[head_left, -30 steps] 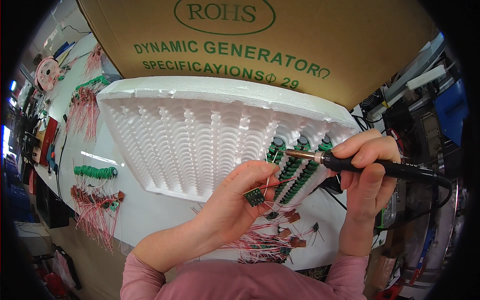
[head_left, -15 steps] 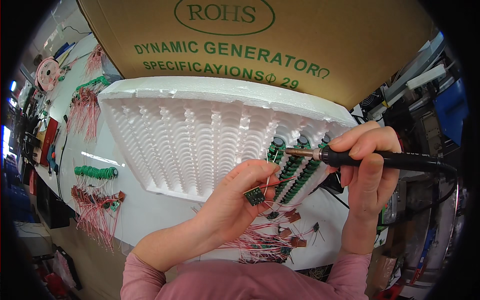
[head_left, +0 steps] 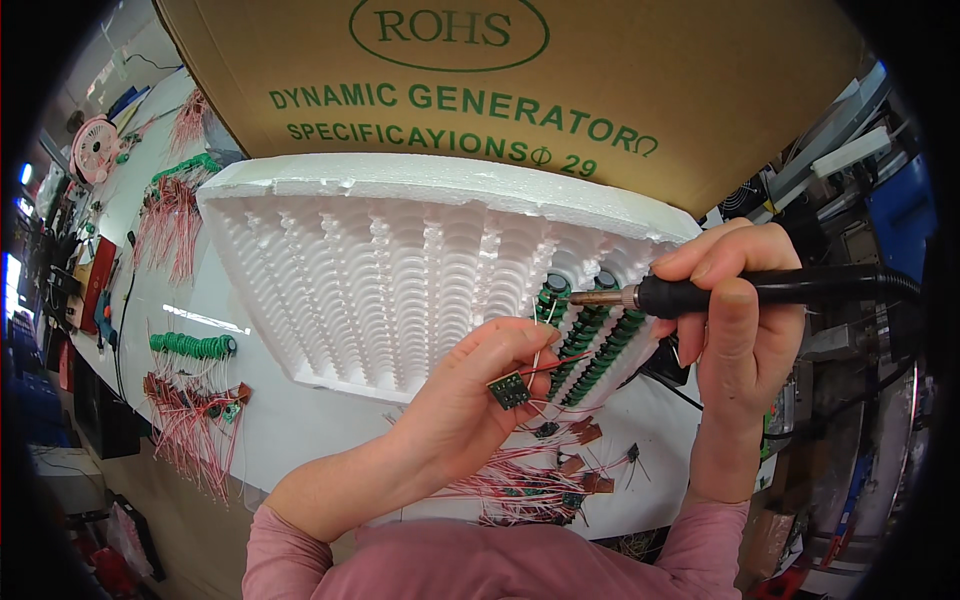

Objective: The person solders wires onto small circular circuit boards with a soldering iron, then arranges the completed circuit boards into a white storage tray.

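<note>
My right hand, wrapped round the iron, now holds it more level, tip staying by the far coil in the foam's right side, so work apparently stays there; left hand pinches white wires beside the board.

Near edge of the table: a pink top is worn. The upper forearms are covered by creased sleeves of matching pink; the left hand and right hand are left bare.

White worktable; brownish floor; light streak
</note>
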A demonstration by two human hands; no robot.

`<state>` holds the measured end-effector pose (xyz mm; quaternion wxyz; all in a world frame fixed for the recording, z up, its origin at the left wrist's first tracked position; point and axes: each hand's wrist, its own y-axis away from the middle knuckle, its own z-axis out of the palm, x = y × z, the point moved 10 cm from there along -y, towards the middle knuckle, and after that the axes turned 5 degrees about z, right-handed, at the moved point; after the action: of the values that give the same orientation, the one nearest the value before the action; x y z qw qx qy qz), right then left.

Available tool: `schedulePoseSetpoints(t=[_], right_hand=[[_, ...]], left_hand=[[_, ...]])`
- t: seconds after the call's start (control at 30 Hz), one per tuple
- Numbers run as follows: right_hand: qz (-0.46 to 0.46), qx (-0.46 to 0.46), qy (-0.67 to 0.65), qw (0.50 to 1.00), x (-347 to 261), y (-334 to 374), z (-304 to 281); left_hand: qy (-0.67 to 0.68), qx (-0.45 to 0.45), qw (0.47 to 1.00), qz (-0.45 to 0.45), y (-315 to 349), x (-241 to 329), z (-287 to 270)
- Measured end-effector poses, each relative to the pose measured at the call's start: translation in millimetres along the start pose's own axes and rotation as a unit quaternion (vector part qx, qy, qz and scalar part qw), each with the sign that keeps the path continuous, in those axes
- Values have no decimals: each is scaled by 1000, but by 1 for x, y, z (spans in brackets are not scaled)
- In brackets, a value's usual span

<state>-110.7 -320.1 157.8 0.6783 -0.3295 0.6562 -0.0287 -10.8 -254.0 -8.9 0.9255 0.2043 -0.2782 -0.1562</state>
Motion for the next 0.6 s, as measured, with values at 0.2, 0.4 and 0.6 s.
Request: schedulePoseSetpoints(t=[0.2,0.4,0.6], right_hand=[[2,2,-4,1000,0,-1,-1],[-8,-7,17,1000,-4,-1,2],[-14,-10,35,999,-7,-2,5]], left_hand=[[5,-4,1000,2,-1,-1,0],[1,-5,1000,4,0,0,1],[2,-1,1000,6,1,0,0]])
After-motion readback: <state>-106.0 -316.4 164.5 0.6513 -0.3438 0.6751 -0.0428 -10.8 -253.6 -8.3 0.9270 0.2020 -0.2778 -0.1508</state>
